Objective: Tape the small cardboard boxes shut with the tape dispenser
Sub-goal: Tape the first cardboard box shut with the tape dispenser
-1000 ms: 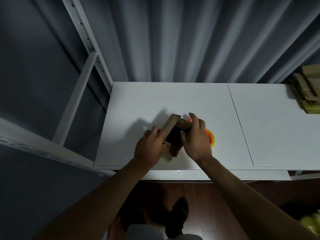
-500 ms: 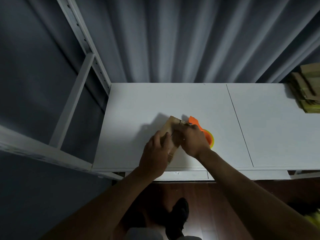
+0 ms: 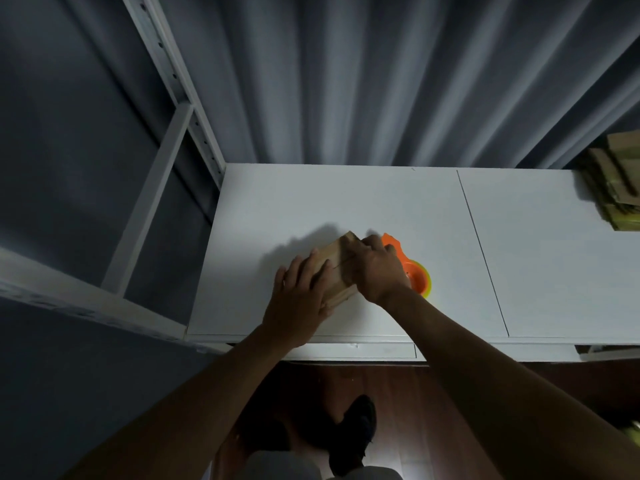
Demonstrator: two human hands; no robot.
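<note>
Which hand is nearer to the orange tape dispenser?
Right. The right hand on the cardboard box overlaps the tape dispenser; the left hand is on the box's far side.

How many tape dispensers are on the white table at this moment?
1. The orange tape dispenser lies on the white table, just right of the small cardboard box and partly hidden behind the right hand. No other shows.

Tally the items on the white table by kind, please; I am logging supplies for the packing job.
Small brown cardboard box under both hands: 1
Orange plastic tape dispenser: 1
Stack of flattened brown cardboard, sheets uncountable: 1
Total: 3
</note>
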